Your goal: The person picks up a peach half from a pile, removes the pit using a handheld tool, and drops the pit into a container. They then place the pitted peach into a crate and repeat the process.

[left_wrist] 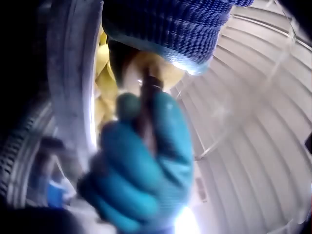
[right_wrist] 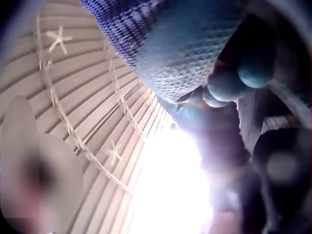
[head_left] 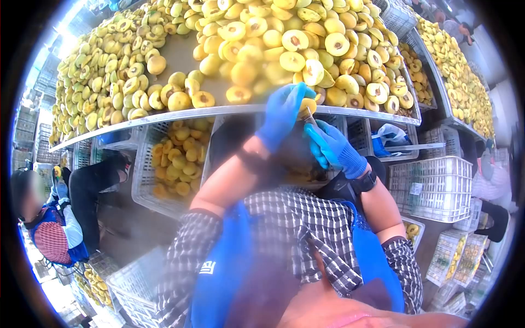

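Over the near rim of the table, my gloved left hand (head_left: 280, 116) holds a yellow peach half (head_left: 308, 104) in its fingers. My right hand (head_left: 338, 146), also in a blue glove, grips a slim tool (head_left: 310, 116) whose metal end meets the fruit. In the left wrist view, the right hand's teal fingers wrap round the tool's dark handle (left_wrist: 146, 122), with its tip at the peach half (left_wrist: 168, 73). The tool's exact kind is blurred. Seen from the right wrist, the right glove's textured palm (right_wrist: 180, 58) covers most of the work.
Heaped peach halves cover the metal-rimmed table (head_left: 180, 113). Below its edge stands a crate of peaches (head_left: 178, 161). Right of me are a white crate (head_left: 429, 188) and a crate with a blue-and-white bag (head_left: 389, 136). Another person (head_left: 54, 229) sits at left.
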